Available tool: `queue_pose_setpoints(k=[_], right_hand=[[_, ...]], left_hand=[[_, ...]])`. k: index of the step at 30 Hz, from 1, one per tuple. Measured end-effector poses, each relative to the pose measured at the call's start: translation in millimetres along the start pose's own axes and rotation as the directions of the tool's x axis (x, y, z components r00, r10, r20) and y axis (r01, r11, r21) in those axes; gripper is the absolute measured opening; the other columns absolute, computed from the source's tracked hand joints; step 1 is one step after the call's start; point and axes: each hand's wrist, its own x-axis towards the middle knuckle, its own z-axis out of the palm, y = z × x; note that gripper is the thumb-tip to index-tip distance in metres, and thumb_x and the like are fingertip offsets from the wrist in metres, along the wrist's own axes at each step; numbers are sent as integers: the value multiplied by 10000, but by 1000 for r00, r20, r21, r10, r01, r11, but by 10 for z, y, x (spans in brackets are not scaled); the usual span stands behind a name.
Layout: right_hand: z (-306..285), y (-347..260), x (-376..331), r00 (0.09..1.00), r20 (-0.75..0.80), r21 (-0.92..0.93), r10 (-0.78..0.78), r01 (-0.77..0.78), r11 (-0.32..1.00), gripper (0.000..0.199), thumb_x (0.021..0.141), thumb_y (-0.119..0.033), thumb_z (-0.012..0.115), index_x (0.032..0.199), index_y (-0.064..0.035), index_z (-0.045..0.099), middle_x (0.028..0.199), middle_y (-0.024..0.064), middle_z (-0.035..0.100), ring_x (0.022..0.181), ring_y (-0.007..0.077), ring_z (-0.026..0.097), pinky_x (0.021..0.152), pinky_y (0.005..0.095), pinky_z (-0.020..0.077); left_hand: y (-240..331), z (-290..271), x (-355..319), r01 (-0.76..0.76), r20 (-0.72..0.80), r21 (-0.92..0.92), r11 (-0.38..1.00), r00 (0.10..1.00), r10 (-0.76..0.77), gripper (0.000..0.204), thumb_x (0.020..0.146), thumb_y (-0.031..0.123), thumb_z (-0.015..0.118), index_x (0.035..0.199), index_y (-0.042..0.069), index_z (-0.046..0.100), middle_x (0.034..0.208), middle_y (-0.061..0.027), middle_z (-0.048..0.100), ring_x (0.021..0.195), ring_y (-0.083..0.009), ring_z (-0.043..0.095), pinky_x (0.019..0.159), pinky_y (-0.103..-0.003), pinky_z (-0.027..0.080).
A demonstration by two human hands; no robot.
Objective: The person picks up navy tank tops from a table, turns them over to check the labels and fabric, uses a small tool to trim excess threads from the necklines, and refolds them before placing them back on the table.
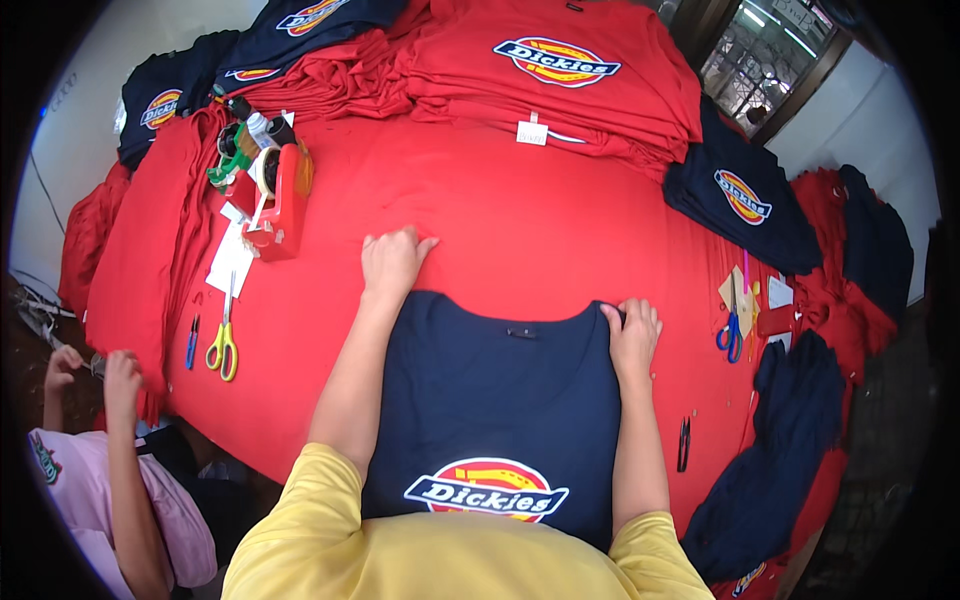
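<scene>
A navy T-shirt (500, 400) lies spread in front of me, its neckline away from me and a red, yellow and white printed badge on its chest. My left hand (393, 265) rests on the red cloth just beyond the shirt's left shoulder, fingers curled and thumb sticking out to the right. Whatever may be inside those fingers is hidden. At the shirt's right shoulder, my right hand (632, 338) grips the edge, thumb on top and fingers bent around the outer side. My arms run along both sides of the shirt.
Red cloth (480, 220) covers the table. Stacked red shirts (600, 110) and navy shirts (745, 190) line the far side. Left are a red tape dispenser (285, 205) and yellow scissors (224, 345); right, blue scissors (733, 330) and black snips (684, 445). A person (120, 490) works at lower left.
</scene>
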Motion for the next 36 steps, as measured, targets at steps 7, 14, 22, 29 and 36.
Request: queue_pose_setpoints(k=[7, 14, 22, 29, 36], right_hand=[[-14, -160, -58, 1000, 25, 109, 0, -3, 994, 278, 811, -302, 705, 838, -62, 568, 844, 87, 532, 858, 288, 505, 758, 403, 364], [-56, -178, -41, 998, 59, 87, 30, -35, 996, 279, 815, -302, 700, 841, -57, 568, 864, 93, 528, 880, 288, 498, 795, 409, 365], [-37, -150, -27, 996, 69, 34, 60, -62, 997, 271, 822, -291, 691, 841, -53, 563, 883, 103, 520, 899, 297, 494, 793, 416, 361], [-24, -195, -51, 997, 71, 67, 37, -41, 997, 283, 822, -276, 689, 824, -40, 532, 874, 92, 500, 885, 292, 483, 809, 409, 353], [-32, -162, -72, 995, 88, 29, 39, -41, 999, 284, 829, -276, 680, 822, -36, 528, 877, 96, 502, 884, 297, 485, 811, 412, 356]], left_hand=[[298, 535, 1429, 165, -207, -191, 968, 957, -204, 341, 837, 363, 668, 1035, 93, 605, 1046, -115, 628, 1028, -296, 567, 864, -457, 405], [363, 708, 2097, 231, -184, -214, 949, 945, -271, 326, 833, 354, 668, 1037, 102, 630, 1044, -96, 635, 984, -287, 577, 880, -441, 398], [-653, 336, 1901, 168, -274, -160, 973, 939, -207, 225, 875, 183, 583, 1061, 57, 592, 1202, -117, 600, 1139, -318, 544, 951, -407, 430], [-1796, 246, 2270, 362, -128, 25, 932, 926, -356, 629, 954, 409, 391, 1450, 34, 295, 1541, -125, 227, 1437, -288, 165, 1163, -435, 166], [-1552, 249, 2202, 417, 17, 181, 891, 904, -427, 742, 954, 545, 263, 1492, 42, 169, 1571, -107, 131, 1451, -255, 114, 1175, -436, 103]])
